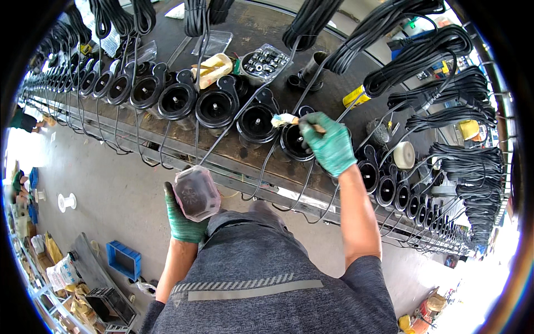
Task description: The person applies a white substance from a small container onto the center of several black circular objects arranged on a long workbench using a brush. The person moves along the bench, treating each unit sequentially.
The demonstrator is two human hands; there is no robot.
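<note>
My left hand [186, 224], in a green glove, grips a clear plastic tub [197, 193] with a pinkish rim, held off the front edge of the bench. My right hand [330, 147], gloved in green too, is closed round the handle of a small brush [285, 119] with pale bristles. The bristles point left, over the gap between a round black pump housing [256, 123] and another black housing [293, 142] partly covered by the hand. Each housing is an open cup with a metal shaft in its middle. Whether the bristles touch either rim, I cannot tell.
Similar housings line the bench [250, 33] both ways, with cables hanging over its front edge. Coiled black cables [411, 61] hang above. Behind stand a container of metal fittings [266, 62], a cream-coloured container [214, 69] and a yellow can [356, 97]. A blue crate [123, 260] lies on the floor.
</note>
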